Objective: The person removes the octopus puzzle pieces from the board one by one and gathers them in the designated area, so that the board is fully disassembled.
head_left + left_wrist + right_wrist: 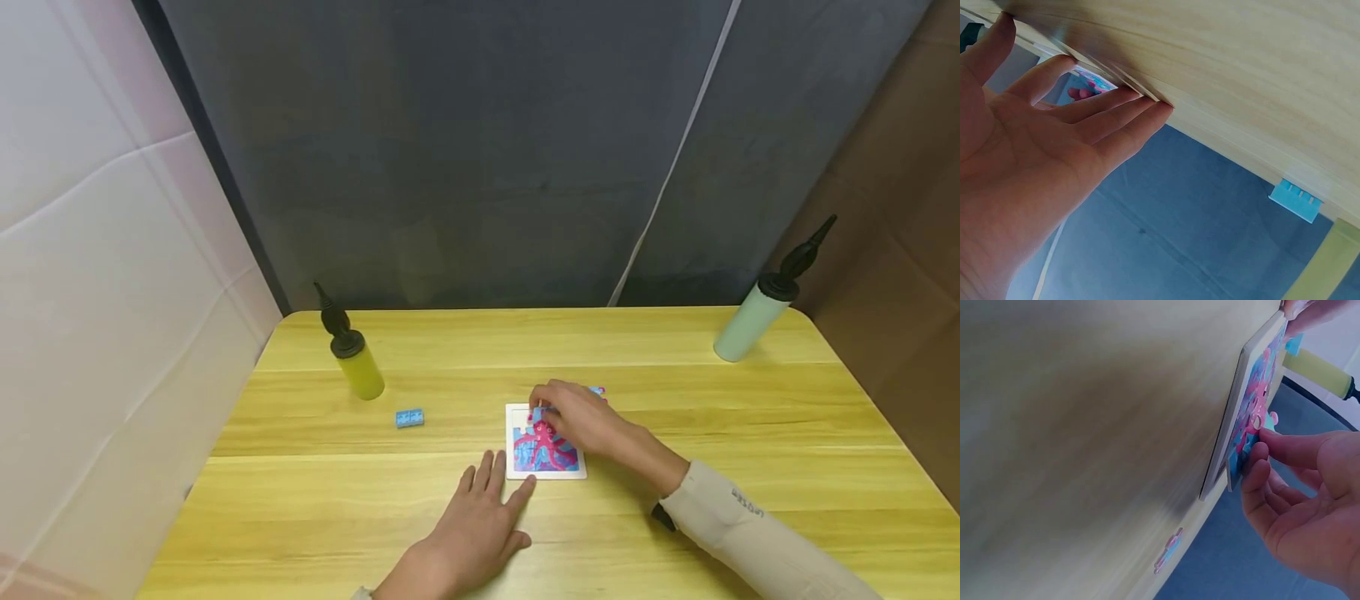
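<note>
A small jigsaw puzzle [546, 454] with a pink octopus on blue lies in a white frame [512, 442] on the table. At its upper part, my right hand [581, 419] pinches a blue and pink puzzle piece [538, 414] between thumb and fingers. In the right wrist view, the fingertips [1260, 450] are right at the picture's edge. My left hand [476, 521] rests flat with fingers spread, its fingertips at the frame's lower left corner. Behind the right hand lies a loose puzzle piece [597, 390], also seen in the right wrist view [1168, 551].
A light-blue toy block [409, 418] lies left of the puzzle. Farther back stand a yellow pump-like bottle [362, 375] with a black nozzle, at left, and a mint-green one [752, 323] at right. A dark curtain [450, 167] hangs behind the wooden table [300, 517].
</note>
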### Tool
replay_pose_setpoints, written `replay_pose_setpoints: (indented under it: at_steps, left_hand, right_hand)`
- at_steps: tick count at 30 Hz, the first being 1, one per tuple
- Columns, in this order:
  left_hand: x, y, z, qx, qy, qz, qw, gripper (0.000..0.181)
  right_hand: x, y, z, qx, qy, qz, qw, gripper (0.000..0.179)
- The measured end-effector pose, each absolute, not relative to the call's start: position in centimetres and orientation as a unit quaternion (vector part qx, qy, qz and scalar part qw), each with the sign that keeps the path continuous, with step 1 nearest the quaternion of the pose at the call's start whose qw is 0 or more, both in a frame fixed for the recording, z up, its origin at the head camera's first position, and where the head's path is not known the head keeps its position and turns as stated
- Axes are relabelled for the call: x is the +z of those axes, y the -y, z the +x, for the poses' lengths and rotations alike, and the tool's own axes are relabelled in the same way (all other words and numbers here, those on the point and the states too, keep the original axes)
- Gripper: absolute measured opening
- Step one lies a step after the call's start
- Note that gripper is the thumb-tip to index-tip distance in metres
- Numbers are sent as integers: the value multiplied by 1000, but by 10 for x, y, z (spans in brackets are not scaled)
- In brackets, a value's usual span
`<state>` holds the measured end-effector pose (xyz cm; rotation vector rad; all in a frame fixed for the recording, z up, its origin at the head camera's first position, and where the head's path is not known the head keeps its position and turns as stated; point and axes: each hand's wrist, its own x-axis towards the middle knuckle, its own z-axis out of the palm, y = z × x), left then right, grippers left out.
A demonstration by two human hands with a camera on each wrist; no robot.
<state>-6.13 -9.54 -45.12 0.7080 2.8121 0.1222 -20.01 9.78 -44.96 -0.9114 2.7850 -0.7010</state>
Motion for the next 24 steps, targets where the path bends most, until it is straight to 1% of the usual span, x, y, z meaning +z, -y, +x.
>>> replay_pose_setpoints:
  at_steps: [10,17,19,24]
  left_hand:
    - [-450,95,-63,51,-963,237,119,64]
    - [-452,86,-80,17,-969,243,41,72]
    - [-452,84,-86,9,-971,237,39,72]
    - [-450,79,-94,-18,-972,225,58,71]
  right_hand:
    - [-452,-101,-201,-235,-920,-310,52,16]
    - [-453,-101,-203,-231,-922,-304,62,15]
    - [-453,-101,-204,-231,-922,-305,64,14]
    - [-451,-102,-204,-233,-920,-309,62,13]
